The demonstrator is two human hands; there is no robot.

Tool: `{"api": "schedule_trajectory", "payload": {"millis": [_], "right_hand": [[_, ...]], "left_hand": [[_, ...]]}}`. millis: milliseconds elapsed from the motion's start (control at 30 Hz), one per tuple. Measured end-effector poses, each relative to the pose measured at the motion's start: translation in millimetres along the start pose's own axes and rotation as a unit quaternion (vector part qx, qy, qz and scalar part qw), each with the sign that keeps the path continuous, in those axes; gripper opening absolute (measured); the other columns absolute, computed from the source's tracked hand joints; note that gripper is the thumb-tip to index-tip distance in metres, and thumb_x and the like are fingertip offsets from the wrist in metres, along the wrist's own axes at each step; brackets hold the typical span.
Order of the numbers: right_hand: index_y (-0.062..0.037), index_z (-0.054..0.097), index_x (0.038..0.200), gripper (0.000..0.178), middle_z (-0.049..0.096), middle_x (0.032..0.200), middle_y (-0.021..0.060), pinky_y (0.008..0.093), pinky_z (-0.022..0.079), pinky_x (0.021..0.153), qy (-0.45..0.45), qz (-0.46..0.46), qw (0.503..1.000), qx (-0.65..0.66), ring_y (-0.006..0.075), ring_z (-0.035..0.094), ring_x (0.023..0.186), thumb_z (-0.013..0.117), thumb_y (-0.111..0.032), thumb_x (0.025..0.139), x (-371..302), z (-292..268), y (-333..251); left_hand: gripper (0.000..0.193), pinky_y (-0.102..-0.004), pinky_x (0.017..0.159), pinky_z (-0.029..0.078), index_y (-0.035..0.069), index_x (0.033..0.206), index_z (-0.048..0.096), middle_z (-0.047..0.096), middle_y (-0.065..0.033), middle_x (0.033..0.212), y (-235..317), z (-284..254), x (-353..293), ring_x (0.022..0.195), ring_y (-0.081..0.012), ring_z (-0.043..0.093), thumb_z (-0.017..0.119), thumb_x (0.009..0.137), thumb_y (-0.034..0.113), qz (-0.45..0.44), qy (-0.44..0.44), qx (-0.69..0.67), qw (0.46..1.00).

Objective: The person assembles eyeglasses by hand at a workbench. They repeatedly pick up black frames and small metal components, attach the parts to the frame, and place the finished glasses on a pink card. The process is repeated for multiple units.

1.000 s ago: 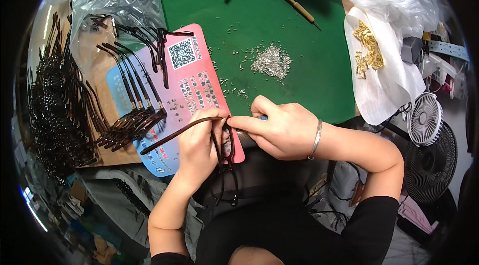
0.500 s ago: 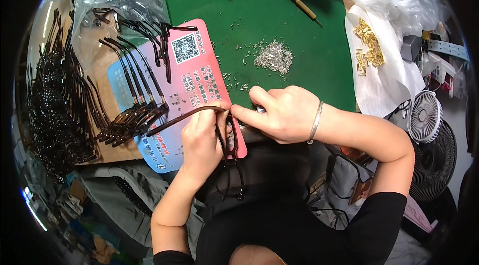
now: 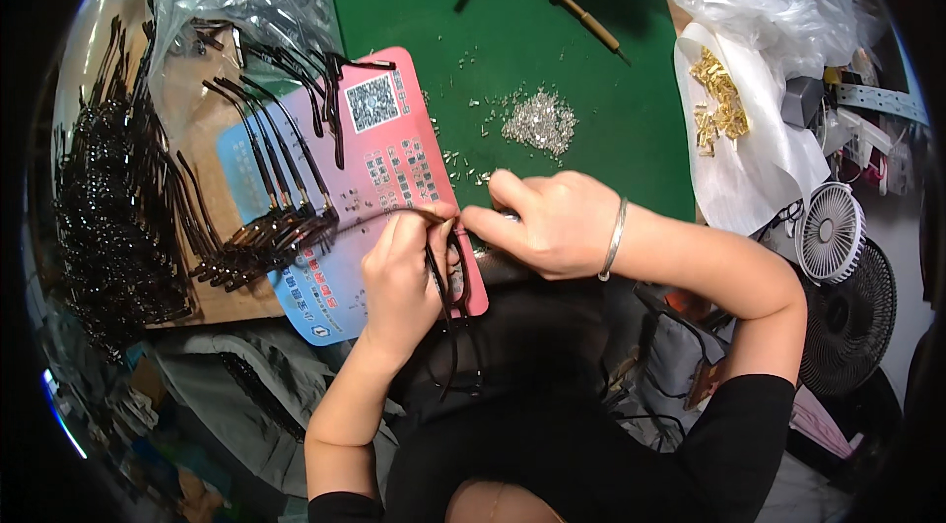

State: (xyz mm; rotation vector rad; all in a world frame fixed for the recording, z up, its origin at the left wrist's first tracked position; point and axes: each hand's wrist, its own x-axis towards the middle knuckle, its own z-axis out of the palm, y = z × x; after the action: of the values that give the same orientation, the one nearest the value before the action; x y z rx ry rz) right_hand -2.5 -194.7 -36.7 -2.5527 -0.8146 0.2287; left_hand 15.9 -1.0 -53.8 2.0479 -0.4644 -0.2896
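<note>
My left hand (image 3: 399,272) is closed round a dark eyeglass frame (image 3: 462,301) at the table's near edge. One thin temple arm stretches left from my fingertips, smeared by motion; other dark parts of the frame hang below the hand. My right hand (image 3: 557,223) is curled close beside it, its fingertips meeting the frame at the left hand's fingers. A bit of shiny metal shows within the right hand's grip, but its kind is hidden. Beneath the left hand lies a pink and blue printed card (image 3: 419,119). Several dark glasses with upright temples (image 3: 271,232) rest on its left part.
Tiny silver metal pieces (image 3: 540,122) form a pile on the green mat (image 3: 611,149). Beyond them lies a brass-coloured screwdriver (image 3: 586,19). Small gold parts (image 3: 722,95) sit on white sheeting. Many dark frames (image 3: 118,218) are stacked left; a small fan (image 3: 830,232) stands right.
Both hands stay together at the frame with almost the same grip. The temple pointing left was sharp before and is now blurred. The whole view has shifted slightly.
</note>
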Motion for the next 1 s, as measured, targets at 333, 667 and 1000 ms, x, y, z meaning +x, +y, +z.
{"api": "schedule_trajectory", "payload": {"millis": [333, 667, 1000], "right_hand": [[-0.0062, 0.044, 0.122, 0.050, 0.046, 0.091, 0.0140, 0.0361, 0.051, 0.055, -0.014, 0.161, 0.987, 0.018, 0.0267, 0.060, 0.064, 0.063, -0.024, 0.080, -13, -13, -17], [-0.0112, 0.055, 0.113, 0.036, 0.047, 0.085, 0.0108, 0.0323, 0.049, 0.048, 0.067, 0.197, 0.978, -0.011, 0.0219, 0.058, 0.061, 0.061, -0.011, 0.077, -22, -10, -15], [-0.0121, 0.057, 0.112, 0.045, 0.047, 0.082, 0.0079, 0.0292, 0.047, 0.045, 0.099, 0.156, 0.979, -0.085, 0.0179, 0.053, 0.055, 0.064, -0.011, 0.067, -20, 1, -14]], "left_hand": [[0.020, -0.0228, 0.064, 0.048, -0.003, 0.110, 0.056, 0.063, -0.0102, 0.082, -12, -10, 58, 0.070, -0.0104, 0.060, 0.049, 0.092, 0.003, 0.063, 0.147, 0.091, 0.983], [0.019, -0.0211, 0.055, 0.042, -0.003, 0.105, 0.054, 0.056, -0.0058, 0.083, -2, -35, -15, 0.061, -0.0102, 0.051, 0.055, 0.088, 0.005, -0.101, 0.110, -0.160, 0.976], [0.024, -0.0309, 0.072, 0.052, 0.000, 0.087, 0.066, 0.066, -0.0170, 0.097, -28, -45, -30, 0.081, -0.0245, 0.065, 0.076, 0.065, 0.000, 0.069, 0.108, 0.086, 0.988]]}}
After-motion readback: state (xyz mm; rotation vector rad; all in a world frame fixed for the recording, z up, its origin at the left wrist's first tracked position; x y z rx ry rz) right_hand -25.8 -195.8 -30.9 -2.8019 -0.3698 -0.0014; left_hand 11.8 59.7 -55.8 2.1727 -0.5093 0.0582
